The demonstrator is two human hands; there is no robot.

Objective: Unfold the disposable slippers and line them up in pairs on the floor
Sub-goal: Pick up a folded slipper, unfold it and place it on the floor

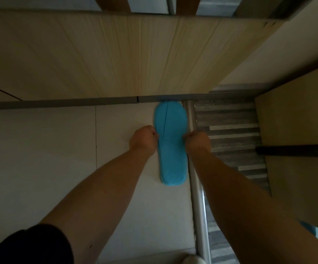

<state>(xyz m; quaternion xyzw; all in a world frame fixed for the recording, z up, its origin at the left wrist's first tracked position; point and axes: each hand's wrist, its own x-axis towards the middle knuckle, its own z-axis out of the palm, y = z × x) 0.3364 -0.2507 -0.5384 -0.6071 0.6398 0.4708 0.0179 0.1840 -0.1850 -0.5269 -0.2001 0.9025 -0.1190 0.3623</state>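
One light-blue disposable slipper (pixel 170 141) lies flat on the pale floor tiles (pixel 59 149), toe against the grey skirting at the foot of a wooden panel. My left hand (pixel 143 139) pinches the slipper's left edge at mid-length, fingers closed on the fabric. My right hand (pixel 198 140) grips the right edge at the same height. The upper looks flat against the sole, with a crease running lengthwise. No second slipper lies beside it.
A light wooden panel (pixel 116 54) rises just beyond the slipper. A metal threshold strip (pixel 196 187) runs along the slipper's right side, with grey wood-pattern flooring (pixel 230 130) past it. A wooden board (pixel 297 140) stands at right. Something blue (pixel 306 226) peeks out at lower right.
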